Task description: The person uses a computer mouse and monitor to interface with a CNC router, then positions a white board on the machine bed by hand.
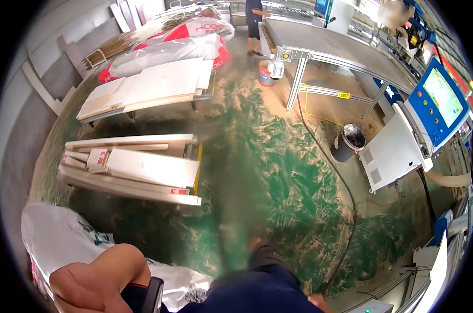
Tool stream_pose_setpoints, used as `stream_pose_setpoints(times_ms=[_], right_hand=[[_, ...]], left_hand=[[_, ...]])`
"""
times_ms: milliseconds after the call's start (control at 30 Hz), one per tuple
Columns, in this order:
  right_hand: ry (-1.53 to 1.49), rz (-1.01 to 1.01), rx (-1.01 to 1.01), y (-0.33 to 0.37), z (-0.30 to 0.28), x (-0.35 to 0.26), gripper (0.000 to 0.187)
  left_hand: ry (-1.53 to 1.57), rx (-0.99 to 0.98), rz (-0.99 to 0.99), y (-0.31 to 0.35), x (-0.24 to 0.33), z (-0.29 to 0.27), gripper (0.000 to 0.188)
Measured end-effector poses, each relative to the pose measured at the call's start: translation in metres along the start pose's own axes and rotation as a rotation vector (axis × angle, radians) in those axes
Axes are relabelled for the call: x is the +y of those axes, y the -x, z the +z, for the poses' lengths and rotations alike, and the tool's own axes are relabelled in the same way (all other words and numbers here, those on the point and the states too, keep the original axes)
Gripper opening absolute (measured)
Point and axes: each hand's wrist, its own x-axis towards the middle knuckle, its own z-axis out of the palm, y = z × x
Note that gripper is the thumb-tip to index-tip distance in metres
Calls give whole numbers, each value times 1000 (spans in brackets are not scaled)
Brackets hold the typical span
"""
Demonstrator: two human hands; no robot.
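Observation:
My left arm (116, 266) is bent sharply at the lower left, beside a black strap or band (153, 295). Its hand does not show, so I see nothing held there. White plastic sacking (59, 235) lies just beyond that arm. At the lower edge, right of my dark blue shirt (252, 295), a small patch of skin (318, 301) belongs to my right arm or hand; its fingers are hidden. A dark trouser leg (267, 255) reaches forward over the green floor.
Pale boards (147, 166) lie stacked low on the left, with another board stack (147, 83) behind. A control cabinet (393, 151) with a blue screen panel (439, 101) stands right. A black bucket (347, 143), a floor cable (346, 182), a long machine table (320, 39) and another person (253, 21) are beyond.

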Motion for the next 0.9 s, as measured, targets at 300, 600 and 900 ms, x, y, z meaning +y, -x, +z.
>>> stream_pose_setpoints(times_ms=[300,600,900], right_hand=[[-3,64,800,-474,-507,-59,25],[-215,96,681,-700,-643,-99,26],[-276,626,-304,-638,-565,-52,37]], left_hand=[[-491,245,891,-207,-48,-96,29],[-60,45,-197,-484,-8,-211,46],[72,-182,-237,-753,-13,-351,55]])
